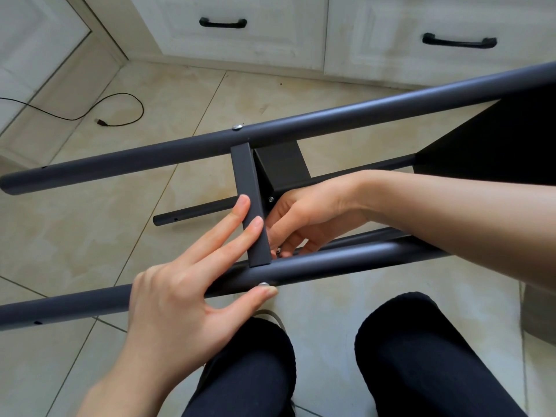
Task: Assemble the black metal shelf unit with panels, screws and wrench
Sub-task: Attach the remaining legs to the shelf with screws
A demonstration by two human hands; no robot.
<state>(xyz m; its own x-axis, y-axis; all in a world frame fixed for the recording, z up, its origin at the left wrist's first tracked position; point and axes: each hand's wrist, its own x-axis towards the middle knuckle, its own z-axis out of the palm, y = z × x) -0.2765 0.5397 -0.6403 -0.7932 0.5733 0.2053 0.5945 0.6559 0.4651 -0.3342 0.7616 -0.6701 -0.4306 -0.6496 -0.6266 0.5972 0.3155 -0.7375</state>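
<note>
The stiff, smooth panel (pixel 254 206) is steadied by the flat left hand (pixel 183 296), a nut (pixel 278 251) pinched by the right hand (pixel 304 218)

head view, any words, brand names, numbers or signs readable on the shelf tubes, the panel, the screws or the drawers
None: no text, label, brand or number can be read anywhere in the view.
The near tube, far tube and upright panel are plain dark metal.
The screw heads are too small to show any marking.
The drawer fronts carry only black handles.
</note>
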